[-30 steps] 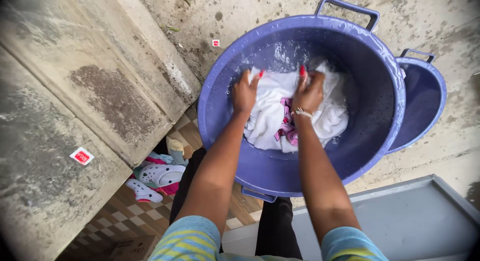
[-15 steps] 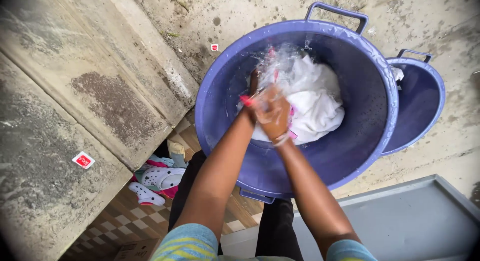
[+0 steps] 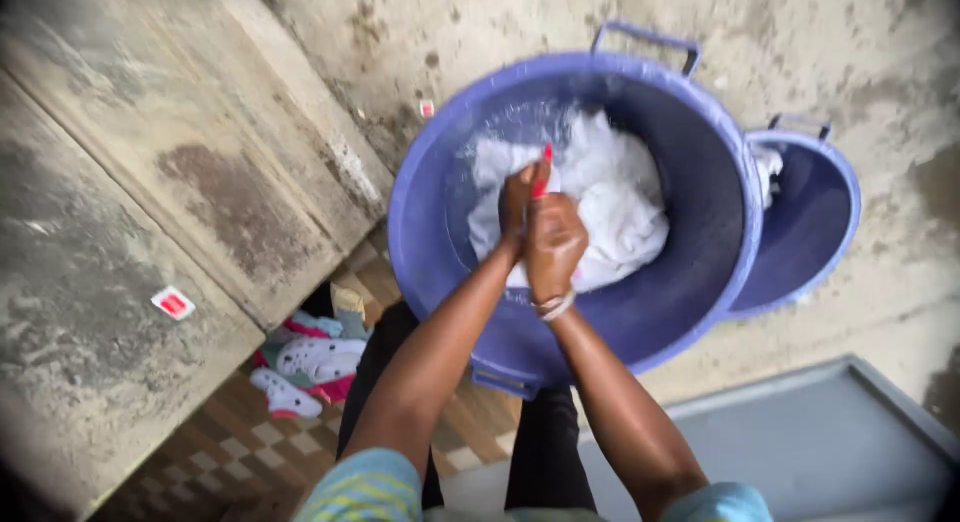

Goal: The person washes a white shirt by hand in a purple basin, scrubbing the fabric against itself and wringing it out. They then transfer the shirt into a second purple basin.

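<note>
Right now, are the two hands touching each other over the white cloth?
Touching. The head view shows the left hand pressed against the right hand with no gap, both bunching the white cloth inside the big purple basin.

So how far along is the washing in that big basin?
Done: the white cloth is soaked in the purple basin. In hand: left hand and right hand press together, gripping it. Left: it sits in the water, unwrung; the smaller basin holds only a bit of white.
</note>
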